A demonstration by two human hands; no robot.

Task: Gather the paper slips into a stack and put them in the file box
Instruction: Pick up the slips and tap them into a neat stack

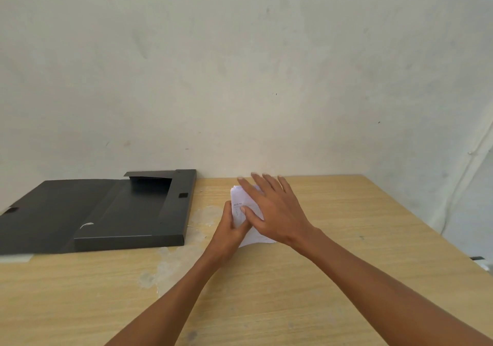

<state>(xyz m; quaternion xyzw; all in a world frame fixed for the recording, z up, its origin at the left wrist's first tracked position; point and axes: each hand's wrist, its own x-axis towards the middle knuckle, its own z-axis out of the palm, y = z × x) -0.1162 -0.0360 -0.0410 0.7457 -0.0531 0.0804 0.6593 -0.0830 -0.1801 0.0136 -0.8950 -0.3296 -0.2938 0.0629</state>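
Worn wooden table (320, 279) (pale wall (240, 65) behind)

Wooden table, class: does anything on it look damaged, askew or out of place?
Yes. The table has pale, worn patches between the open file box and the hands. The paper slips held by the left hand, under the right hand, sit slightly fanned.

Head-worn view, facing forward-down, table (293, 292) close below

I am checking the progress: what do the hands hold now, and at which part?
The left hand grips the paper slips at their near-left edge; the right hand lies flat on top.
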